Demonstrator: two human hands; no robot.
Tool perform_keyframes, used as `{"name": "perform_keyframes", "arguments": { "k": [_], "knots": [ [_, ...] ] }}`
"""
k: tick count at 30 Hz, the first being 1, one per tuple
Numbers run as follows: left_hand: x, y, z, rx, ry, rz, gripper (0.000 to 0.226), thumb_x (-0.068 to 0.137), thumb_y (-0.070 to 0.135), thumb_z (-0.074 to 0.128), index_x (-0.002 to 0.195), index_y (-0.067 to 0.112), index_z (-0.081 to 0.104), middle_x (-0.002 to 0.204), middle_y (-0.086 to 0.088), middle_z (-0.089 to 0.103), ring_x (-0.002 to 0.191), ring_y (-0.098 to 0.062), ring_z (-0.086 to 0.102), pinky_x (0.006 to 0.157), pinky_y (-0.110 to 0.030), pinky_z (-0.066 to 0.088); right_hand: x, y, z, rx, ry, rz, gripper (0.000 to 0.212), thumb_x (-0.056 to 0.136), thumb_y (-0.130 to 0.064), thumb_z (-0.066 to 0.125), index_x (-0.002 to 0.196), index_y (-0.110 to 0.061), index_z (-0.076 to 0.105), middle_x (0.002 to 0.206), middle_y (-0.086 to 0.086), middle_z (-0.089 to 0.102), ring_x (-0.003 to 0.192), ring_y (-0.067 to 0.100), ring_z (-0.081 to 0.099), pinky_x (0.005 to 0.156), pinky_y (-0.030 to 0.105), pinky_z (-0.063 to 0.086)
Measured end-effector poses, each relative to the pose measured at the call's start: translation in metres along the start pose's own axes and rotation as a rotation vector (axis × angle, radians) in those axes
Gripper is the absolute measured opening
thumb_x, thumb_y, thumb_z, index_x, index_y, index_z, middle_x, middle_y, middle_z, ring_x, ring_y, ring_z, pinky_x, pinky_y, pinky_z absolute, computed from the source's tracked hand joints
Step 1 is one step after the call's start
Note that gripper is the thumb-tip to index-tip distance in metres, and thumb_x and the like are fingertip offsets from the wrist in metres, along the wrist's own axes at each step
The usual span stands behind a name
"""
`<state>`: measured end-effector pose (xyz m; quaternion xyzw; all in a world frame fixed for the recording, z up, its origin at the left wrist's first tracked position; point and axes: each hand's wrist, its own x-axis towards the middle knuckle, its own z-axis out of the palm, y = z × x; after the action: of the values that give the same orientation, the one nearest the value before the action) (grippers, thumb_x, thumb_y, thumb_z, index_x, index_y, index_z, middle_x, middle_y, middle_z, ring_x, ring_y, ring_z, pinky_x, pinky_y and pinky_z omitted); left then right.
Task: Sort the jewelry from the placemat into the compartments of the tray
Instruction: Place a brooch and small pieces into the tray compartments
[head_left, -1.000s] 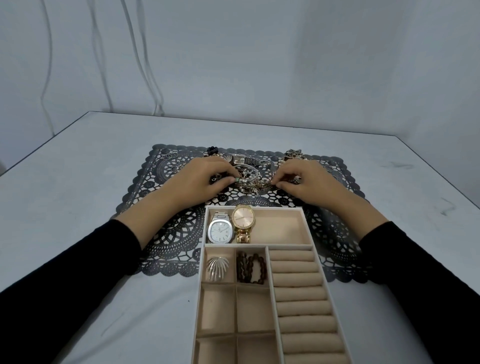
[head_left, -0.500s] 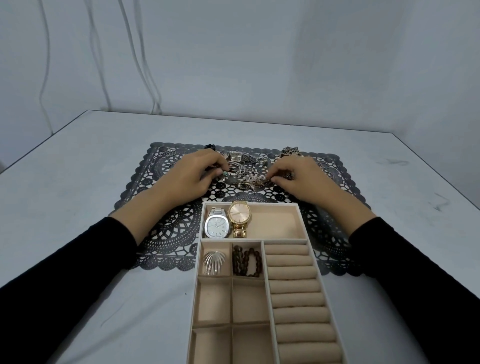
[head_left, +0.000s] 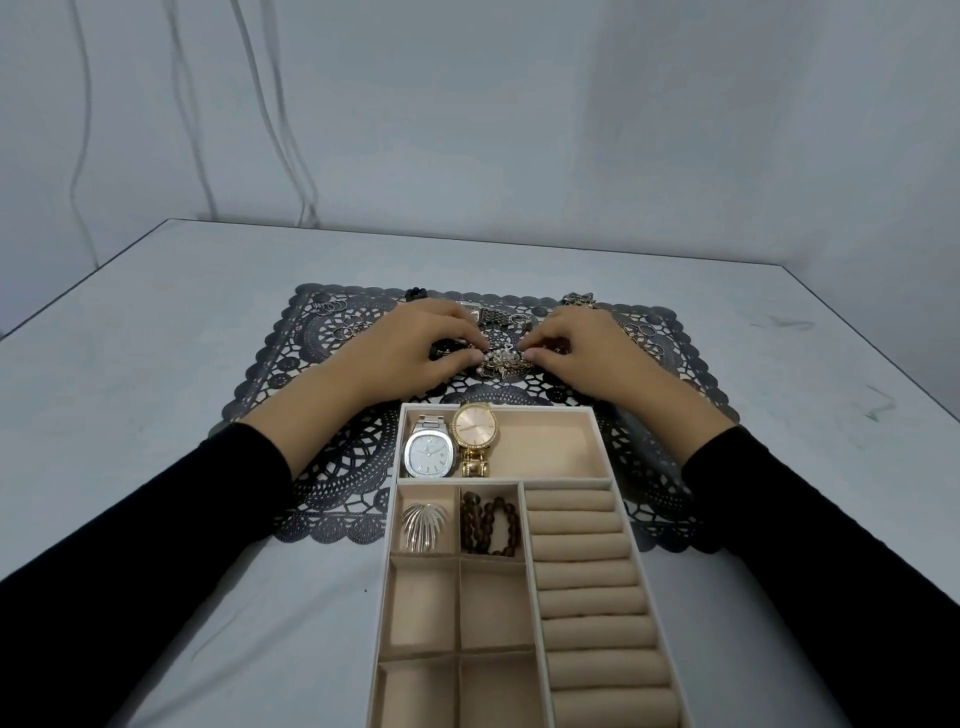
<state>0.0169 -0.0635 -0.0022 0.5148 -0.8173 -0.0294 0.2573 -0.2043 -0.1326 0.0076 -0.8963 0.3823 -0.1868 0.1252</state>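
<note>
Grey table (head_left: 156, 364) w/ black lace placemat (head_left: 332, 483): left hand (head_left: 415, 353) & right hand (head_left: 587, 353) each pinched the pearly piece (head_left: 501, 360), which lay between their fingertips. Prob. light, stiff, snag-prone, fragile; best held by its rim.

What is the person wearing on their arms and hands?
Long, plain black sleeves: the left sleeve and right sleeve reach the wrists. The left hand and right hand are bare, with no gloves, and no rings or bracelets show on them.

Long plain black sleeves (head_left: 171, 525) to the wrists, hands (head_left: 415, 348) bare
</note>
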Motion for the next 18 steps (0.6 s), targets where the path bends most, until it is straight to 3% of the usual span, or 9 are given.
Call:
{"name": "perform_keyframes", "arguments": {
  "k": [7, 12, 14, 18],
  "knots": [
    [0.0018, 0.0014, 0.0, -0.02, -0.06, 0.019, 0.019, 0.092, 0.024, 0.066, 0.107, 0.018, 0.075, 0.111, 0.005, 0.068, 0.103, -0.007, 0.058, 0.092, -0.012, 0.036, 0.002, -0.0025, -0.0039, -0.011, -0.072, 0.009, 0.011, 0.09, -0.012, 0.06, 0.092, -0.014, 0.071, 0.089, -0.006, 0.06, 0.086, 0.011, 0.053, 0.079, 0.02, 0.03],
    [-0.0015, -0.0006, -0.0003, -0.071, -0.055, -0.019, 0.011, 0.091, 0.022, 0.067, 0.099, 0.018, 0.074, 0.103, 0.007, 0.068, 0.097, -0.008, 0.061, 0.089, -0.021, 0.044, -0.0001, 0.0024, -0.0054, 0.046, -0.081, 0.039, 0.013, 0.093, -0.006, 0.054, 0.089, -0.013, 0.064, 0.086, -0.01, 0.057, 0.083, 0.008, 0.051, 0.064, 0.015, 0.033],
    [-0.0019, 0.0005, -0.0007, -0.087, -0.043, -0.042, 0.011, 0.092, 0.023, 0.065, 0.099, 0.019, 0.072, 0.098, 0.01, 0.067, 0.093, -0.005, 0.06, 0.084, -0.017, 0.042, -0.0018, 0.0042, -0.0076, 0.093, -0.064, 0.059, 0.013, 0.094, -0.008, 0.053, 0.09, -0.015, 0.063, 0.085, -0.015, 0.056, 0.082, 0.005, 0.051, 0.064, 0.01, 0.033],
    [-0.0033, 0.0043, -0.0006, -0.138, 0.039, -0.116, 0.008, 0.092, 0.022, 0.065, 0.097, 0.02, 0.071, 0.091, 0.019, 0.065, 0.089, 0.01, 0.058, 0.079, -0.002, 0.037, -0.0026, 0.0027, -0.0056, 0.119, -0.019, 0.032, 0.008, 0.092, -0.018, 0.06, 0.095, -0.016, 0.068, 0.093, -0.007, 0.062, 0.088, 0.009, 0.054, 0.071, 0.018, 0.037]
  ]
}}
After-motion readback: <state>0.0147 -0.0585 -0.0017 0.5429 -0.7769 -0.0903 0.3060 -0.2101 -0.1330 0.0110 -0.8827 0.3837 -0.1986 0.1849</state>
